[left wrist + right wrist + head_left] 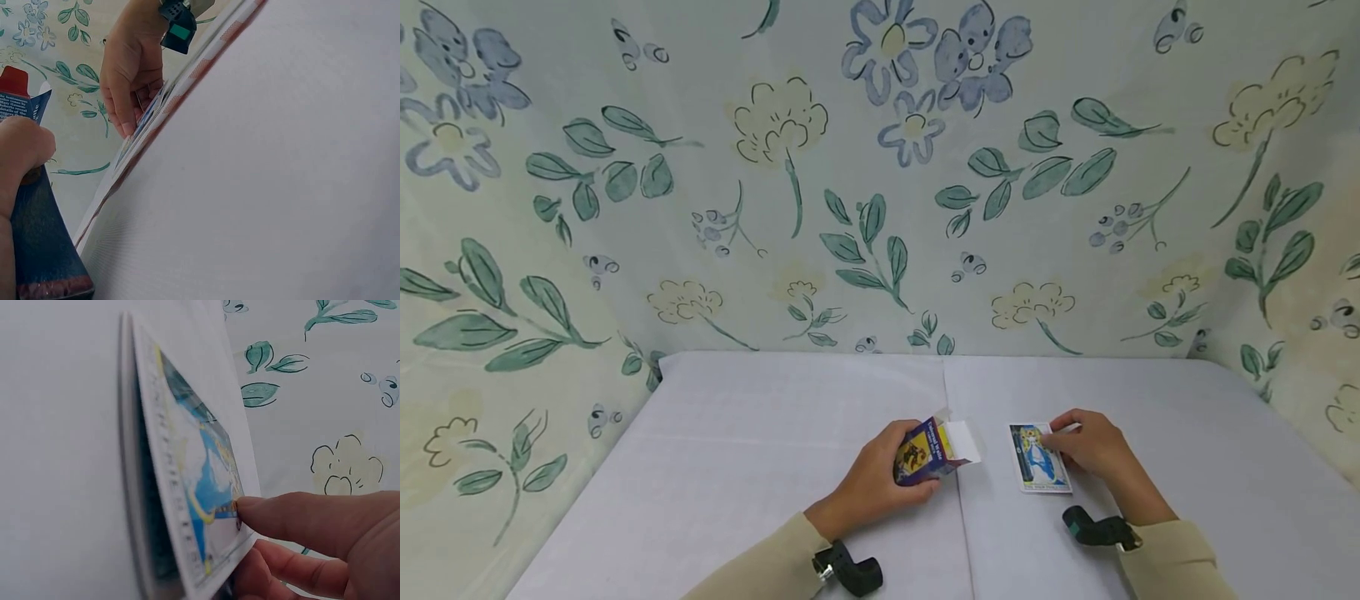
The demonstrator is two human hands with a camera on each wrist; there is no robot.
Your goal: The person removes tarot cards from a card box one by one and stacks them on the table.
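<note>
My left hand [876, 479] grips a purple and yellow card box [919, 452], its white flap [961, 442] open toward the right. In the left wrist view the box [44, 231] shows a dark blue side and a red end tab. To the right, my right hand [1097, 447] pinches the edge of a white-bordered picture card [1030, 461] with a blue and yellow figure. The right wrist view has the thumb on the card's face [206, 469] and fingers behind it. That card tilts up from a thin stack of cards [128, 462] lying on the table.
A white cloth [737, 467] covers the table, with a crease [958, 517] running between the two hands. Floral fabric [880, 208] hangs behind the table and along both sides. Black camera mounts [850, 571] are strapped to both wrists, over beige sleeves.
</note>
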